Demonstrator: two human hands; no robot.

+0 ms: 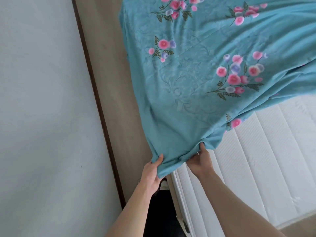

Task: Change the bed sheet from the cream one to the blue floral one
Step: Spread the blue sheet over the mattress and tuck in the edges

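Note:
The blue floral sheet (196,69), turquoise with pink and lilac flower sprays, billows over the far part of a bare white quilted mattress (256,159). My left hand (152,173) pinches the sheet's near edge by the mattress's left side, thumb on top of the cloth. My right hand (200,159) grips the same edge a little to the right, fingers tucked under the fabric. The near right part of the mattress lies uncovered. No cream sheet is in view.
A narrow strip of beige floor (116,100) runs between the bed and a pale wall (42,100) with a dark skirting board (95,93). My dark trousers and a shoe show below my arms beside the bed.

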